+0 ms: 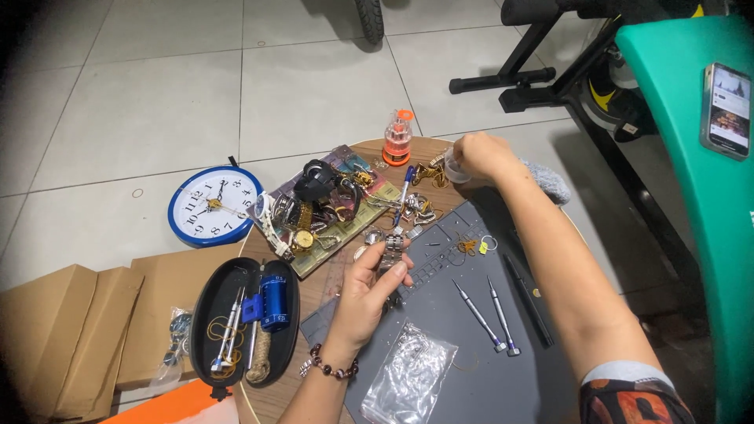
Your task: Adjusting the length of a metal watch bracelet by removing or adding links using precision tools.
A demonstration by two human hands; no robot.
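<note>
1. Metal watch band [391,253] sits pinched in the left hand [367,292], thumb and fingers closed narrowly around it, just above the near edge of the grey work mat [463,369] on the round wooden table [310,292].
2. The right hand [479,154] reaches to the far side of the table and curls around a small clear container [453,166]; how firmly the fingers close on it I cannot tell, since the back of the hand hides them.
3. Judging from the grip, the band is best kept low over the mat, so that any loose pin or link lands on grey rubber rather than rolling off the wood.
4. The left wrist, with its dark bead bracelet [330,367], looks better rested on the mat than hovering, to steady the band.
5. Two small screwdrivers [491,316] lie side by side on the mat, near the right forearm; a careless elbow could sweep them away.
6. A tangle of watches [314,208] rests on a flat board behind the band, and a blue pen [403,188] lies just beyond it.
7. An orange-capped bit holder [397,138] stands at the table's far rim, close to the right hand, so the container should be lifted clear of it.
8. A clear zip bag [408,375] lies near the left forearm, an open black case [245,318] of tools sits to the left, and a blue wall clock [214,206] lies on the tiled floor.
</note>
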